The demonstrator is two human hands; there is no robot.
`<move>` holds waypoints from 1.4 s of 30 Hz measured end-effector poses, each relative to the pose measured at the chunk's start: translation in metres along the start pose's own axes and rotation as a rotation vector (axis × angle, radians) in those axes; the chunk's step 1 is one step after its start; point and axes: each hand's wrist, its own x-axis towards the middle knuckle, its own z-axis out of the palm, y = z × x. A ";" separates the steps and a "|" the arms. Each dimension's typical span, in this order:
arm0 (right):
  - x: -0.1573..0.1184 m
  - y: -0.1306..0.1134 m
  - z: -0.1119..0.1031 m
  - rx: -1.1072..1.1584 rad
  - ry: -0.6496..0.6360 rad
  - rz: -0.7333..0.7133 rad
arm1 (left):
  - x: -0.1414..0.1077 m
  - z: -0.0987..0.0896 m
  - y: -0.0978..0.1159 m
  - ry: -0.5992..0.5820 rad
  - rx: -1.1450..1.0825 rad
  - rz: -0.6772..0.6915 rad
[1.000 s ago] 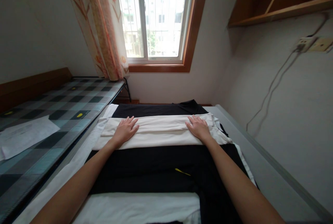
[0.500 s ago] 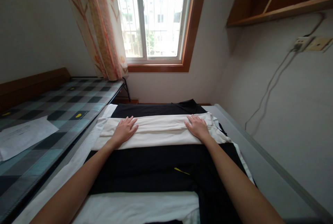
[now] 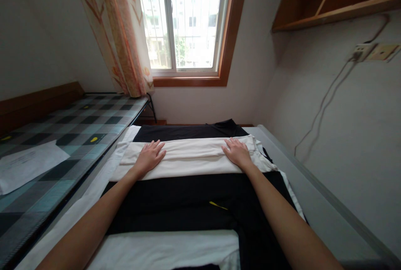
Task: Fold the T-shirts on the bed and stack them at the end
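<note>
Cream-white trousers or a similar long folded garment (image 3: 191,157) lie crosswise over dark clothing; I cannot tell the exact kind. My left hand (image 3: 150,155) rests flat on the left part of this cloth, fingers spread. On its right part lies my right hand (image 3: 238,153), palm down and open. Nearer to me spreads a black garment (image 3: 169,203) with a small yellow mark, its right side partly under my right forearm. Another dark garment (image 3: 181,132) shows beyond the cream cloth. A pale white cloth (image 3: 169,247) is closest to me.
To the left stands a bed with a checked mattress (image 3: 106,119), a sheet of paper (image 3: 31,165) on it. A grey-white board edge (image 3: 319,190) runs along the right. Behind are a curtain (image 3: 122,31) and window (image 3: 194,27). A cable (image 3: 322,107) hangs from a wall socket.
</note>
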 end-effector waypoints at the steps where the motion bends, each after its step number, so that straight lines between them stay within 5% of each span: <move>1: 0.000 0.000 0.000 0.001 0.003 0.000 | 0.000 0.000 0.000 -0.001 0.002 0.000; 42: -0.001 -0.002 -0.003 0.005 -0.002 0.002 | -0.002 -0.008 0.006 -0.018 0.013 -0.011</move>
